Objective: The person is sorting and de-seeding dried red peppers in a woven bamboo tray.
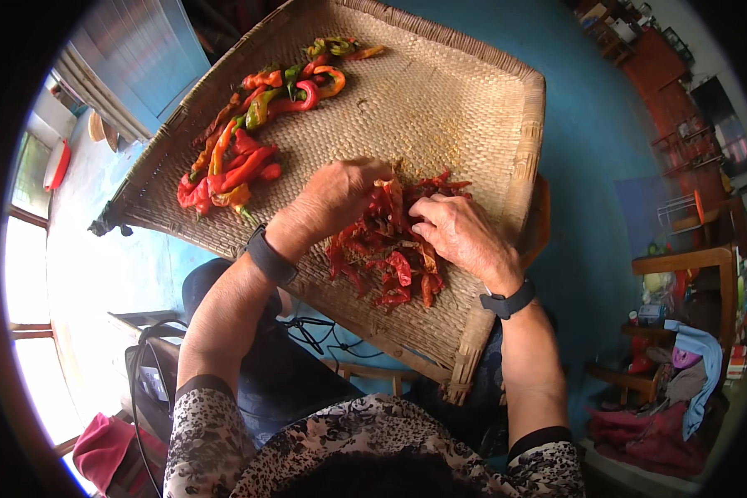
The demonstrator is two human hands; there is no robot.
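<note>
A woven basket tray (465, 91) lies tilted across my lap. My left hand (336, 195), wearing a dark wristband, is closed at the upper edge of a pile of dried red chili peppers (397, 270). Its fingertips pinch a wrinkled orange-red dried chili (392, 197). Over the pile's right side, my right hand (461, 231) has its fingers curled and pressed together among the chilies; what they grip is partly hidden. Fresher red, orange and green peppers (253, 166) form a long heap along the tray's left side, apart from both hands.
Pale seeds (440, 141) are scattered on the tray above the pile. Black cords (315, 332) hang below the tray's near edge. At the right stands a wooden chair (681, 261) heaped with clothes. A black bag (153, 369) sits at the lower left on the blue floor.
</note>
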